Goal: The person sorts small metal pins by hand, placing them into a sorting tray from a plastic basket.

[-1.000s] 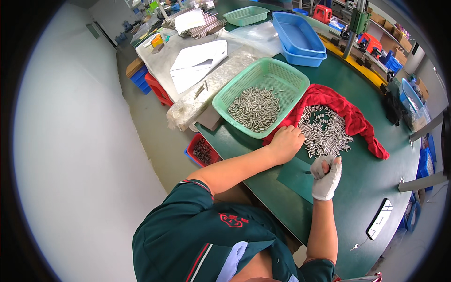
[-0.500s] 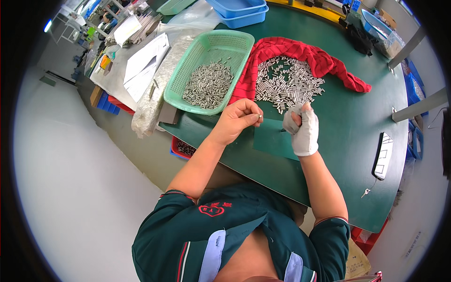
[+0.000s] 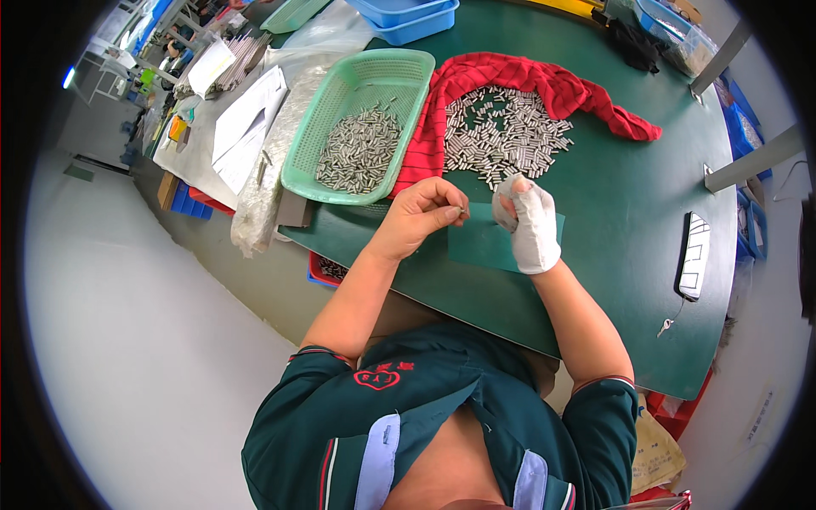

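Note:
My bare left hand (image 3: 422, 217) is closed in a pinch, with a small metal pin (image 3: 461, 211) between thumb and fingertips. To its right, my right hand (image 3: 529, 225) wears a white glove that leaves some fingertips bare. Its fingers are curled shut, and whatever they hold is hidden. Both hands are over a green sheet (image 3: 476, 246) on the table. Just beyond them, many short silvery metal pins (image 3: 510, 140) lie spread beside a red striped cloth (image 3: 544, 76). More pins (image 3: 361, 149) are heaped in a light green perforated basket (image 3: 297, 166) beyond my left hand.
Blue trays (image 3: 416, 25) stand at the far edge of the dark green table (image 3: 620, 221). On the right lie a black-and-white case (image 3: 694, 255) and a key (image 3: 665, 326). Papers (image 3: 242, 127) and plastic wrap (image 3: 259, 200) sit on the left. Metal posts (image 3: 748, 161) rise at right.
The view has shifted slightly, moving the whole scene a little. My right hand has turned, its curled fingers now more tucked in. My left hand keeps its pinch on the pin.

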`<control>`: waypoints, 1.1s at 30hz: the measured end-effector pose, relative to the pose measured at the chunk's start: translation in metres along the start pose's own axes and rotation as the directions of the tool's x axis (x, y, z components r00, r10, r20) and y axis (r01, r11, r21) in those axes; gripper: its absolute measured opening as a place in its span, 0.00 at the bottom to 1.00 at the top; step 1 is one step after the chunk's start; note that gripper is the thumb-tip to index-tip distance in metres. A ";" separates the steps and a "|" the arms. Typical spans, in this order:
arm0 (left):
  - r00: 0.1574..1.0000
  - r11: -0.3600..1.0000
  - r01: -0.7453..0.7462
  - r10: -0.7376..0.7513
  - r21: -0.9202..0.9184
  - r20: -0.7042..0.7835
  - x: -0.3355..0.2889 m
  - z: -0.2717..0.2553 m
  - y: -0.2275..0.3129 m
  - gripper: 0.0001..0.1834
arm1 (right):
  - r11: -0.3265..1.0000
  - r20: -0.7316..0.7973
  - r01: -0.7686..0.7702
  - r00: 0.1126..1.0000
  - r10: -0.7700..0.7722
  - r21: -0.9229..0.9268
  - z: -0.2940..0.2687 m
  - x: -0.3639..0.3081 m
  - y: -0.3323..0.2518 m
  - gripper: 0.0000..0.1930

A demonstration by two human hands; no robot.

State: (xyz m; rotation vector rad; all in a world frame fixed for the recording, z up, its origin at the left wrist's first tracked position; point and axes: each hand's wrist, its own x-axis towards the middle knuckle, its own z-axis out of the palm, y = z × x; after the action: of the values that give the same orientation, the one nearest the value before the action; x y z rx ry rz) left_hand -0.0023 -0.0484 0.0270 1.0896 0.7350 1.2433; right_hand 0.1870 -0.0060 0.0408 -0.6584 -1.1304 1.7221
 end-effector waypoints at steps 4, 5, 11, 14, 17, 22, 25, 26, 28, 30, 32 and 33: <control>1.000 1.000 0.015 -0.015 0.022 -0.007 0.000 -0.001 -0.002 0.06 | 1.000 0.003 -0.013 1.000 0.013 0.016 0.007 -0.003 -0.005 0.19; 1.000 0.999 0.019 -0.018 0.027 -0.014 0.000 0.000 -0.002 0.06 | 0.999 -0.007 -0.009 1.000 0.008 -0.041 0.009 -0.003 -0.007 0.24; 0.995 0.979 0.065 -0.048 0.193 -0.089 -0.002 0.004 -0.001 0.06 | 0.999 -0.034 -0.018 0.999 0.017 -0.033 0.002 0.002 -0.004 0.28; 0.986 0.530 -0.132 0.160 0.838 0.054 0.003 0.010 0.009 0.07 | 1.000 -0.041 -0.025 0.999 0.026 0.009 -0.001 0.005 -0.005 0.28; 0.937 0.151 -0.320 0.199 0.935 0.288 0.007 0.008 0.007 0.10 | 1.000 -0.053 -0.023 0.998 0.023 0.005 0.004 0.005 -0.006 0.28; 0.949 0.167 -0.308 0.130 0.937 0.289 0.014 0.014 0.000 0.11 | 0.990 -0.039 -0.047 0.998 0.053 0.135 -0.003 0.005 -0.003 0.18; 0.969 0.251 -0.245 0.095 0.937 0.228 0.012 0.015 0.002 0.11 | 0.986 -0.029 -0.056 0.998 0.061 0.154 -0.004 0.005 -0.003 0.16; 0.979 0.286 -0.202 0.075 0.937 0.188 0.011 0.014 0.003 0.11 | 0.985 -0.009 -0.058 0.998 0.060 0.164 -0.005 0.005 -0.004 0.15; 0.977 0.275 -0.210 0.090 0.938 0.192 0.010 0.012 0.003 0.11 | 0.987 -0.001 -0.062 0.998 0.063 0.150 -0.005 0.007 -0.004 0.14; 0.975 0.264 -0.218 0.107 0.940 0.196 0.010 0.010 0.001 0.10 | 0.989 0.009 -0.067 0.998 0.066 0.134 -0.004 0.008 -0.005 0.14; 0.964 0.189 -0.235 0.173 0.954 0.203 0.011 0.008 -0.002 0.09 | 0.994 0.010 -0.099 0.995 0.099 0.048 0.001 0.009 -0.009 0.14; 0.964 0.190 -0.235 0.170 0.953 0.204 0.011 0.007 -0.004 0.09 | 0.994 0.006 -0.101 0.995 0.100 0.050 0.004 0.009 -0.013 0.14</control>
State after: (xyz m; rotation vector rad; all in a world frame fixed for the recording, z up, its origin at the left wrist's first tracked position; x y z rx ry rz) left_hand 0.0079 -0.0397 0.0274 2.3561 1.4738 0.8373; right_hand 0.1857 0.0024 0.0550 -0.6913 -1.0686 1.8318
